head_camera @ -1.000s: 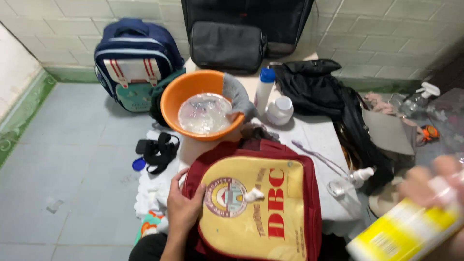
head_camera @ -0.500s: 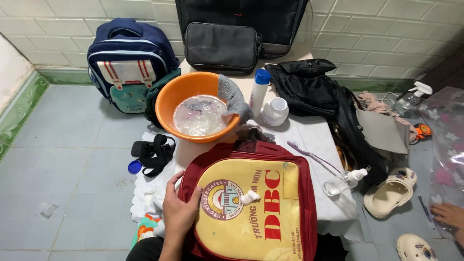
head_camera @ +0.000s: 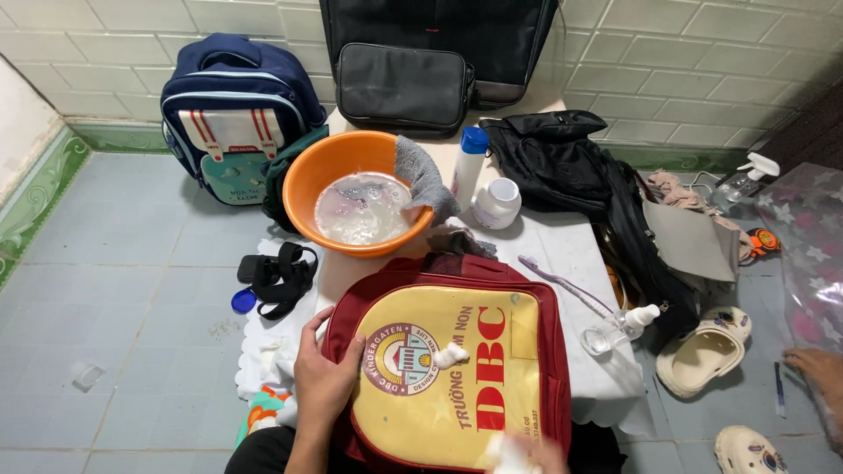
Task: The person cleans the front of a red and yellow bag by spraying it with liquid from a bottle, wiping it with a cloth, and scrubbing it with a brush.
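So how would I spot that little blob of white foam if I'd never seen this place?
Find the orange basin of cloudy water on the low table. Just in front of it lies a red and yellow backpack, steadied at its edge by the person's left hand. The white foam blob sits mid-panel beside the round emblem; it is the only raised white lump on the yellow.

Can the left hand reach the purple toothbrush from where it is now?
Probably yes, with a stretch: the left hand grips the backpack's left edge, and the toothbrush lies uncovered past its right side.
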